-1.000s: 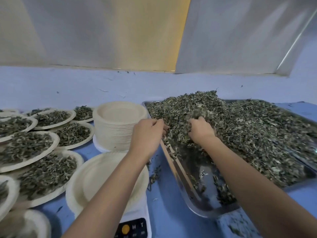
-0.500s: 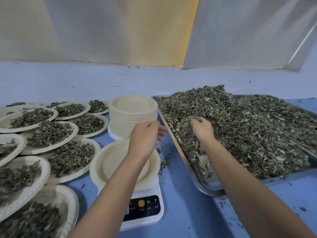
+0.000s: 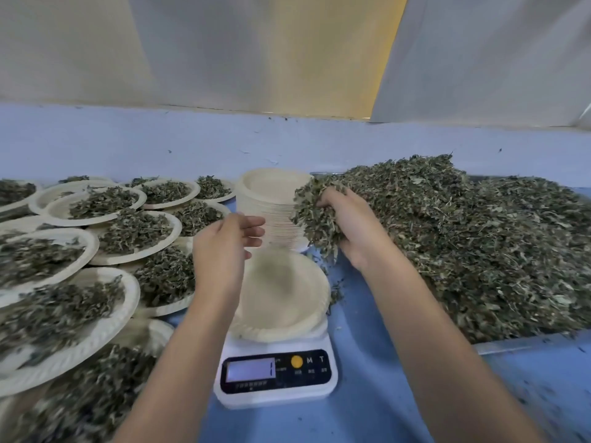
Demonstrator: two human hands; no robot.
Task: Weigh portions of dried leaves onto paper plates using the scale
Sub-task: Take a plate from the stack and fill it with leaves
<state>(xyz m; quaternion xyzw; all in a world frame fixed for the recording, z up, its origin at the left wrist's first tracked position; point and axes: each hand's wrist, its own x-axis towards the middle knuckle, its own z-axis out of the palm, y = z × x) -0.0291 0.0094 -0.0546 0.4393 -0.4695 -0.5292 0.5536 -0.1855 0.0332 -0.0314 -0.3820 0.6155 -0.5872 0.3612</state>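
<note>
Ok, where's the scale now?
In the head view the scale sits low centre on the blue table, an empty paper plate on top, filled plates to its left and the leaf tray to its right.

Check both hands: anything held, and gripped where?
Right hand grips a clump of dried leaves, fingers curled round its right side. Left hand holds nothing, open above the plate on the scale.

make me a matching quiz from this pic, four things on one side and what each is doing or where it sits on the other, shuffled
1 right hand
2 left hand
3 scale
4 stack of plates

a carries one bare plate
b grips a bunch of leaves
c open, holding nothing
d behind the scale

Pairs: 1-b, 2-c, 3-a, 4-d
</note>
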